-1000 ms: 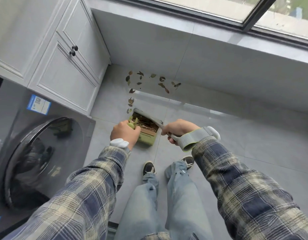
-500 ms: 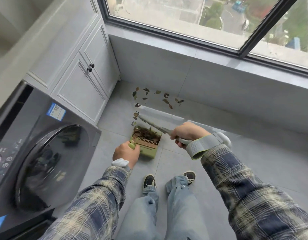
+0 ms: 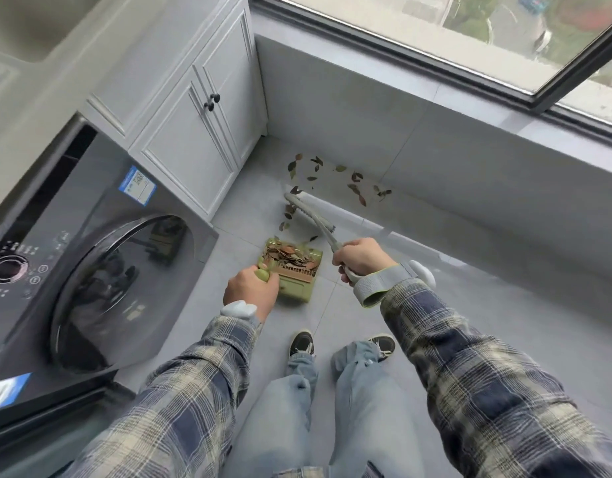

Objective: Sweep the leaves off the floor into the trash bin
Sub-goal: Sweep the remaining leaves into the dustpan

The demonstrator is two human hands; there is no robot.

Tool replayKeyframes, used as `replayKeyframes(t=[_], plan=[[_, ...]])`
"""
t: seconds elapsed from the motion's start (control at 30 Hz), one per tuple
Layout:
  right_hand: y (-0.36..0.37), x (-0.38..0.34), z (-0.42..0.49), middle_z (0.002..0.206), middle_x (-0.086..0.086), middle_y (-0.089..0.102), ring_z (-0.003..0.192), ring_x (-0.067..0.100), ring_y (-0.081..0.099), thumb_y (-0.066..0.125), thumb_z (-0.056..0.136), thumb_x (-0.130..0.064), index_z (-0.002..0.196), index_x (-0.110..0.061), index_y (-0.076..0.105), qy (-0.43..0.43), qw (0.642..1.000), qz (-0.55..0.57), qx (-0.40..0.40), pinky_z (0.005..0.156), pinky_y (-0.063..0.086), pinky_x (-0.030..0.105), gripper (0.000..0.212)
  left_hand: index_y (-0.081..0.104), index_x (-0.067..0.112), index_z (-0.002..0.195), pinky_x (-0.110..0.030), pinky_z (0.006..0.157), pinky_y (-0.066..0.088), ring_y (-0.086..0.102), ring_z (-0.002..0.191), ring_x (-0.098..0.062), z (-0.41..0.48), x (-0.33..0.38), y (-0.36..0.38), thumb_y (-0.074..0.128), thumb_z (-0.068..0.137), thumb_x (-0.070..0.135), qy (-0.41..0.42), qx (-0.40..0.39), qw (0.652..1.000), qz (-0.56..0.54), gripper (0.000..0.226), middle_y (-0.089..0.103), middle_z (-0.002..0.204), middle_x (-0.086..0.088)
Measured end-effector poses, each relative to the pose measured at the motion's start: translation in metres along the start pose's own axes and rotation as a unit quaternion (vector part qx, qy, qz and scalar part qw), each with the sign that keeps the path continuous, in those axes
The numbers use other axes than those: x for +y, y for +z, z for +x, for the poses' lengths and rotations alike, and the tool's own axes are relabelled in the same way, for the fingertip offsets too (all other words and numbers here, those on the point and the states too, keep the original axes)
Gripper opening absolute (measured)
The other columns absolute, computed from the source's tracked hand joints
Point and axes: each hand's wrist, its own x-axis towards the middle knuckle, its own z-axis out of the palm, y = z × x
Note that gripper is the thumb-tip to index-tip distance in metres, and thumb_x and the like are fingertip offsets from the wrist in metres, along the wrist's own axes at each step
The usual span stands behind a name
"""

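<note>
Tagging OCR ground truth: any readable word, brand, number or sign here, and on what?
Nothing is legible.
blue-and-white sticker with a QR code, on the washing machine front: print too small.
control panel markings around the dial: blurred.
blue label at the machine's lower corner: blurred.

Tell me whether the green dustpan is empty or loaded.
Loaded: a heap of brown leaves sits in the green dustpan, which the left hand holds by its handle. Beyond it, scattered leaves lie on the floor.
</note>
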Motion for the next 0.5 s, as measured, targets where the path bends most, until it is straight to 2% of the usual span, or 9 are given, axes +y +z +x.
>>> replayKeyframes(t=[0.07,0.13,0.2,0.33,0.5], plan=[[0.005,-0.005,0.004,0.045,0.006,0.054,0.035,0.017,0.051,0.061,0.081,0.002,0.076,-0.002,0.064,-0.007,1.0,-0.011,0.007,0.04,0.041,0.02,0.007,0.058,0.016,0.067,-0.026,0.059,0.038,0.052,0.065,-0.032,0.003,0.005,-0.002,0.054,0.086,0.047,0.01,0.004,1.0,-0.003,0.036,0.054,0.064,-0.003],[0.01,-0.01,0.014,0.055,0.008,0.056,0.039,0.018,0.054,0.061,0.081,0.0,0.083,-0.001,0.065,-0.015,1.0,-0.006,0.013,0.042,0.042,0.021,0.004,0.057,0.017,0.066,-0.025,0.059,0.037,0.052,0.064,-0.03,0.011,0.01,-0.001,0.055,0.085,0.048,0.014,0.007,1.0,0.003,0.036,0.054,0.065,-0.002],[0.011,-0.018,0.018,0.065,0.01,0.056,0.048,0.021,0.055,0.063,0.082,-0.002,0.087,0.0,0.064,-0.024,0.999,-0.017,0.013,0.046,0.043,0.025,0.005,0.058,0.018,0.066,-0.025,0.06,0.036,0.05,0.064,-0.029,0.015,0.015,-0.003,0.056,0.084,0.049,0.022,0.007,1.0,0.001,0.035,0.053,0.063,-0.001],[0.012,-0.033,0.035,0.069,0.011,0.057,0.053,0.022,0.054,0.062,0.086,-0.005,0.09,0.002,0.063,-0.031,0.999,-0.043,0.005,0.049,0.043,0.026,0.008,0.059,0.018,0.065,-0.025,0.06,0.035,0.051,0.064,-0.028,0.025,0.019,-0.003,0.058,0.083,0.047,0.026,0.009,1.0,0.005,0.034,0.049,0.058,0.003],[0.017,-0.035,0.045,0.086,0.017,0.063,0.076,0.029,0.06,0.059,0.087,-0.005,0.11,0.01,0.063,-0.005,0.996,-0.092,-0.022,0.077,0.055,0.039,0.028,0.058,0.017,0.063,-0.025,0.059,0.035,0.05,0.062,-0.027,0.026,0.022,-0.001,0.059,0.081,0.045,0.029,0.017,0.999,0.005,0.033,0.049,0.055,0.006]])
